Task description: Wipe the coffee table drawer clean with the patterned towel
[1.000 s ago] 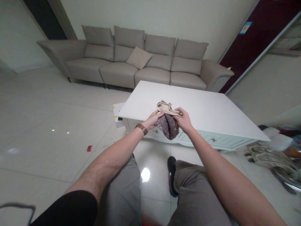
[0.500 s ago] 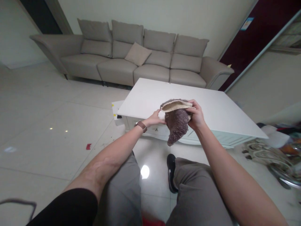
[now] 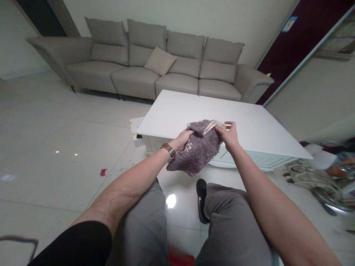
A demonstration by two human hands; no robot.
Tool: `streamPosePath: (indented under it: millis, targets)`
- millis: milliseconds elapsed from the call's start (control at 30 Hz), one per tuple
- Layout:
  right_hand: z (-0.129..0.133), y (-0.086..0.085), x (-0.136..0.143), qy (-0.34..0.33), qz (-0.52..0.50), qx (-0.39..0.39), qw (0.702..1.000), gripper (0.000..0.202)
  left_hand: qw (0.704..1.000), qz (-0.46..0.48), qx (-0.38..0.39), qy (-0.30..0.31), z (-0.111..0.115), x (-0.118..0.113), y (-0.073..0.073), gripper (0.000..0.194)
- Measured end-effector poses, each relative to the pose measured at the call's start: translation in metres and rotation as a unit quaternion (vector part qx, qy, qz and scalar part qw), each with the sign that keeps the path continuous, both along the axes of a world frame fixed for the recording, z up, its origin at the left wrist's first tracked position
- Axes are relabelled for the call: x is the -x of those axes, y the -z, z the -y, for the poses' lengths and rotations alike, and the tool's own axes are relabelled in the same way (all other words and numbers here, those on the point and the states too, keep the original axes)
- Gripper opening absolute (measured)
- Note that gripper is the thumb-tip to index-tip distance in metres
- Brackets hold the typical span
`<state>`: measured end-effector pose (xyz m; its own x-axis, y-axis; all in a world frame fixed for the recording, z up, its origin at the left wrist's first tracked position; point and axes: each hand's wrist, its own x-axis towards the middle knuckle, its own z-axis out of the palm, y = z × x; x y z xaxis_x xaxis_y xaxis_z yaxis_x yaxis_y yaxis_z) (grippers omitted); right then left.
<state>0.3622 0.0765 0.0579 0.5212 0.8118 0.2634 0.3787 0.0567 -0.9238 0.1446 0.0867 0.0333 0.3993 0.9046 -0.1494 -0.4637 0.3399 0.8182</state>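
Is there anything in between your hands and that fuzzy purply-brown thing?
No, nothing visible is in the way. The left hand and the right hand both hold the fuzzy cloth directly. The white table is beyond and below, not between.

A brown watch strap (image 3: 168, 149) with a metallic buckle or case is worn at the left wrist; the right wrist is left bare. A black sleeve (image 3: 74, 245) is seen on the left upper arm. The legs are clothed in loose grey trousers (image 3: 230, 225). One black shoe (image 3: 202, 201) is marked with a white swoosh on its side.
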Motion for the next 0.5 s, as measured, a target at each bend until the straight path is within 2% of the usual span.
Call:
streamPosePath:
  millis: [33, 67, 100, 200, 267, 333, 400, 500]
  targets:
    - [0.001, 0.001, 0.001, 0.025, 0.055, 0.024, 0.998, 0.056, 1.0, 0.016, 0.013, -0.014, 0.0, -0.003, 0.0, 0.022]
    - [0.002, 0.002, 0.004, 0.023, 0.102, 0.051, 0.993, 0.051, 0.999, 0.033, 0.024, -0.022, 0.0, -0.005, 0.0, 0.021]
    - [0.004, 0.001, 0.009, -0.01, 0.132, 0.076, 0.988, 0.045, 0.998, 0.048, 0.031, -0.029, 0.0, -0.007, 0.0, 0.02]
    - [0.013, -0.003, 0.033, -0.216, 0.104, 0.116, 0.964, 0.039, 0.995, 0.072, 0.015, -0.063, -0.001, -0.013, 0.004, 0.02]
    - [0.02, -0.008, 0.052, -0.304, 0.035, 0.094, 0.947, 0.042, 0.994, 0.066, -0.036, -0.078, 0.0, -0.015, 0.006, 0.024]
    - [0.026, -0.013, 0.068, -0.318, -0.031, 0.055, 0.946, 0.041, 0.992, 0.043, -0.102, -0.067, 0.002, -0.018, 0.007, 0.028]
    - [0.029, -0.017, 0.078, -0.3, -0.082, 0.018, 0.95, 0.04, 0.984, 0.015, -0.172, -0.033, 0.006, -0.02, 0.007, 0.035]
    - [0.028, -0.017, 0.083, -0.263, -0.114, -0.012, 0.958, 0.043, 0.968, -0.024, -0.249, 0.031, 0.011, -0.019, 0.003, 0.06]
